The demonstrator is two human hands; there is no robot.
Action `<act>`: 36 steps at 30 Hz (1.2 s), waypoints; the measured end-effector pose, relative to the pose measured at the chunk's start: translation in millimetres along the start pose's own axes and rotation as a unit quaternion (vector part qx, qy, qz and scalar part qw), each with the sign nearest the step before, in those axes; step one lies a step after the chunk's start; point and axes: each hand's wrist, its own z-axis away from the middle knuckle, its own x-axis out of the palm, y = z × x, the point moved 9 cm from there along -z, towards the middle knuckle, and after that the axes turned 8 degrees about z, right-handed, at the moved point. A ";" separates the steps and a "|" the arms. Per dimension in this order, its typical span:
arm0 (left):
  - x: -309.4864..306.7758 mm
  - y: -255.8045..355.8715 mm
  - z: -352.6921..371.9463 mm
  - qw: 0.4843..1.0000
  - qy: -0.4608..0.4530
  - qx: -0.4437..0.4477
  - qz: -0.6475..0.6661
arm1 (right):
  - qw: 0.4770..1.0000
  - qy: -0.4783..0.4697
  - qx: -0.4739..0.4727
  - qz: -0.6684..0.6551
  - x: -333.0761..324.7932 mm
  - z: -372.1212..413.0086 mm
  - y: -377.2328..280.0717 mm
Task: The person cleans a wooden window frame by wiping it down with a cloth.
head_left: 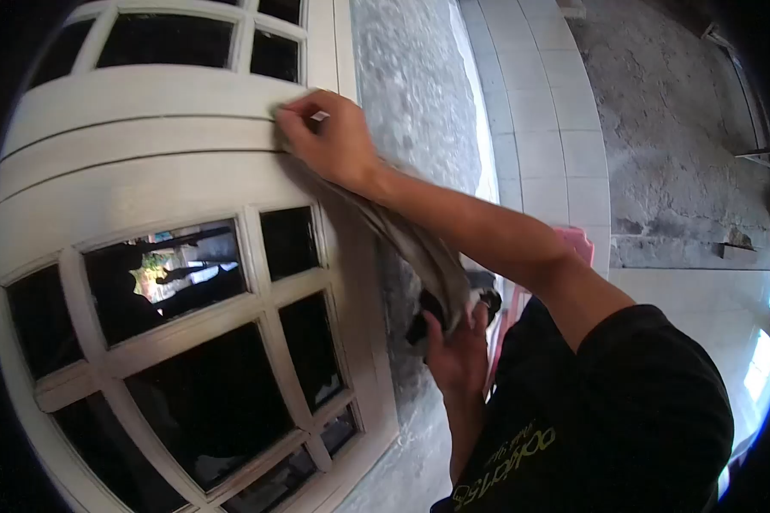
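Observation:
A long grey-brown cloth (411, 248) hangs in a bunched strip between my two hands. My right hand (329, 141) is closed, its fingertips pinched against the cream-painted door (171, 132) at the grooves between its panes. The upper end of the cloth runs in beneath that hand and is partly hidden by it. Lower down, my left hand (458, 359) is curled round the cloth's other end, thumb and fingers bent about it. Dark shapes (429, 316) show just behind the left hand.
Small dark glass panes (205, 393) fill the door's frames. Beside the door is rough grey flooring (419, 77), then pale tiles (539, 103) and a worn concrete surface (667, 128). Part of a pink plastic object (576, 244) shows behind my right arm.

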 end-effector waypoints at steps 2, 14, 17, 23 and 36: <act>18.7 10.2 1.0 0.999 0.008 0.041 -0.029 | 0.999 0.025 -0.023 0.012 11.1 1.4 -0.9; 8.2 27.0 5.8 0.997 0.007 0.063 -0.046 | 0.995 0.081 -0.044 0.044 10.8 4.7 -3.4; 29.8 31.9 11.2 0.996 -0.021 0.081 -0.031 | 0.999 0.018 -0.044 0.007 27.4 -6.5 -42.3; 10.7 23.8 6.4 0.990 0.061 0.084 -0.094 | 0.988 0.136 0.054 0.056 -18.1 31.9 88.3; 22.8 17.7 14.1 0.997 0.008 0.063 -0.047 | 0.995 0.057 -0.035 -0.078 7.2 17.8 36.5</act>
